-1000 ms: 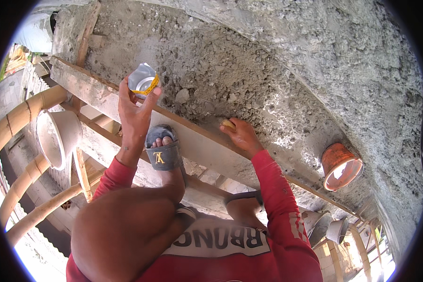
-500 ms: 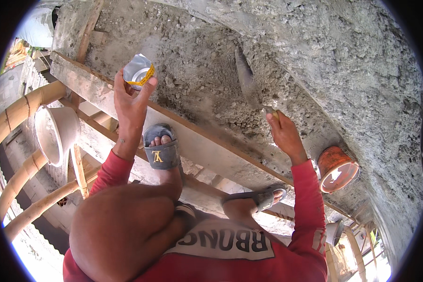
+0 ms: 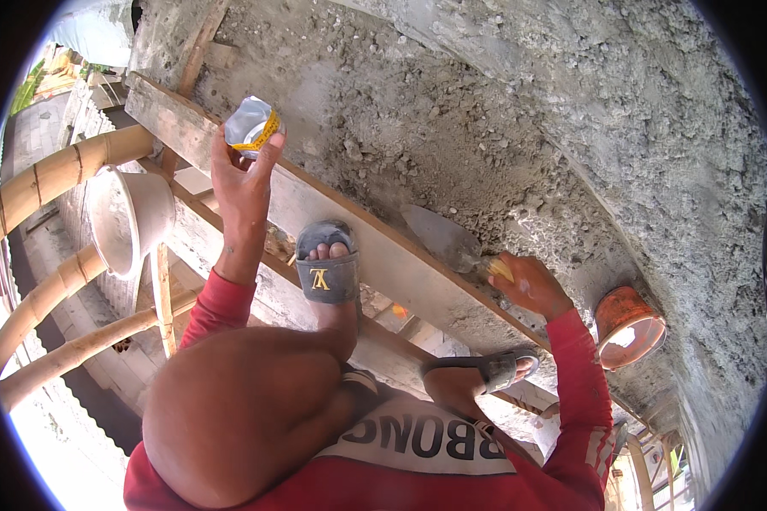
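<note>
My left hand (image 3: 244,175) grips a cut-open silver can (image 3: 249,121) with a yellow-printed band, its open top facing me. It is held over the edge of a long wooden board (image 3: 383,264). Closed round a pale yellow handle, my right hand (image 3: 530,285) holds a trowel (image 3: 439,234). The trowel's grey blade lies close to the inner side of the board, against the heap of grey, crumbly mortar (image 3: 452,128). The tip of the handle shows past my fingers; the rest is hidden in my palm.
An orange bucket (image 3: 626,324) stands at the right, by the rough cement wall (image 3: 656,111). At the left, a whitish bucket (image 3: 136,217) sits by bamboo poles (image 3: 68,175). My sandalled feet (image 3: 328,264) rest on planks below the board, with gaps between them.
The trowel blade has swung from pointing up into the mortar to lying left along the board, nearer to me. My left hand still holds the can. The view has shifted slightly.
</note>
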Tool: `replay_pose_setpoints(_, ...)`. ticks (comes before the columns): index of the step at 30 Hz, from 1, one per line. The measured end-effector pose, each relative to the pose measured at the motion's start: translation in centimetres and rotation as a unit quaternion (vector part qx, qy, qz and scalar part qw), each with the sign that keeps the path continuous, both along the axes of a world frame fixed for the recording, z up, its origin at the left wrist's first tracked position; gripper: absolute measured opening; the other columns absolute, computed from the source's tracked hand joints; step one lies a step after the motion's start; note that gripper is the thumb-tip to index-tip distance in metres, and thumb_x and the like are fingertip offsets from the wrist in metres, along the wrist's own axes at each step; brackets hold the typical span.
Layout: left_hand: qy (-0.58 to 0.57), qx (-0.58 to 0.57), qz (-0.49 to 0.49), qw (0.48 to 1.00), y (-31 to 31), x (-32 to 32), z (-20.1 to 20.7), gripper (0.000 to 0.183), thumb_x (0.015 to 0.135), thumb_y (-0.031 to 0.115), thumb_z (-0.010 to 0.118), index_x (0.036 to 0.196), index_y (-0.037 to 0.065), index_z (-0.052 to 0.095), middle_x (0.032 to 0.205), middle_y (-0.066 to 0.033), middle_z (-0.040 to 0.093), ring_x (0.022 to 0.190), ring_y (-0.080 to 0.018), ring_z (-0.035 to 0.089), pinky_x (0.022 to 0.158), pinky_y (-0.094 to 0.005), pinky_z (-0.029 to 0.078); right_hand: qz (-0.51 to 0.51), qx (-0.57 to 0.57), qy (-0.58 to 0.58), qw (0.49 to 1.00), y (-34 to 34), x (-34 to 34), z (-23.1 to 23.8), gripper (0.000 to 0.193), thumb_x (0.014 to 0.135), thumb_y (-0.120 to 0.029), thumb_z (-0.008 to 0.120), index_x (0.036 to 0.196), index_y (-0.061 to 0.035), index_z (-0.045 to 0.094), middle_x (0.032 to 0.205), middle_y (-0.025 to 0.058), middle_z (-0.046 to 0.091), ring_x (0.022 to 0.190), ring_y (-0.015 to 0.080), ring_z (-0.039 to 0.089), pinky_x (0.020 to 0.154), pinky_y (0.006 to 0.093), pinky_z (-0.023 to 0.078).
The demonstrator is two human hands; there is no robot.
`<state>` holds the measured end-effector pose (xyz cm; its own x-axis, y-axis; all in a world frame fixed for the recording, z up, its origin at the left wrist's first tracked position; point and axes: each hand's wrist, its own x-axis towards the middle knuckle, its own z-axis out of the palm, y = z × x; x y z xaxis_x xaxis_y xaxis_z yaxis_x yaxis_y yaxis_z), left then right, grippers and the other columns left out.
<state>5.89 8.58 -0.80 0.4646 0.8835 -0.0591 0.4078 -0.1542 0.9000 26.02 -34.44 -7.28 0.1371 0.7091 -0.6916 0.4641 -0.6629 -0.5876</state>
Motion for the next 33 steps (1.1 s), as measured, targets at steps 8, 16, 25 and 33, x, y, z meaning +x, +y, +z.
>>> replay_pose_setpoints(8, -0.015, -0.037, -0.029, 0.999, -0.5, 0.9, 0.0, 0.067, 0.093, 0.027, 0.088, 0.141, -0.003, 0.053, 0.126, -0.0124, 0.067, 0.113, -0.0182, 0.068, 0.097, -0.0329, 0.057, -0.015, -0.003, 0.11, 0.994, 17.3, -4.9, -8.8, 0.052, 0.096, -0.05, 0.071, 0.11, 0.0004, 0.072, 0.099, 0.0249, 0.075, 0.097, 0.045, 0.073, 0.088, 0.0533, 0.055)
replay_pose_setpoints(16, 0.007, -0.061, -0.021, 0.998, -0.4, 0.3, -0.7, 0.072, 0.092, 0.03, 0.089, 0.142, -0.005, 0.051, 0.128, -0.0148, 0.066, 0.114, -0.0202, 0.069, 0.098, -0.0342, 0.057, -0.323, 0.109, 0.099, 0.935, 18.1, -6.6, -9.1, 0.044, 0.107, -0.048, 0.064, 0.102, -0.0045, 0.065, 0.074, 0.0084, 0.061, 0.058, 0.0201, 0.059, 0.054, 0.0377, 0.048)
replay_pose_setpoints(25, -0.016, -0.067, -0.035, 0.997, -1.3, 0.8, -1.4, 0.068, 0.092, 0.028, 0.088, 0.141, -0.004, 0.053, 0.123, -0.0123, 0.068, 0.11, -0.0178, 0.069, 0.094, -0.0321, 0.056, -0.377, 0.032, 0.233, 0.896, 10.2, 2.4, 4.4, 0.04, 0.111, -0.044, 0.059, 0.102, -0.0052, 0.06, 0.07, 0.0007, 0.056, 0.051, 0.0069, 0.051, 0.044, 0.0239, 0.041)
replay_pose_setpoints(33, -0.011, -0.055, -0.111, 0.992, -3.7, 4.3, -1.8, 0.068, 0.092, 0.029, 0.089, 0.141, -0.002, 0.054, 0.123, -0.0101, 0.067, 0.112, -0.016, 0.065, 0.096, -0.0317, 0.052, -0.306, -0.053, 0.003, 0.95, 9.5, 3.4, 2.8, 0.064, 0.111, -0.057, 0.048, 0.096, 0.0037, 0.061, 0.074, 0.0183, 0.062, 0.065, 0.035, 0.064, 0.072, 0.0495, 0.052)
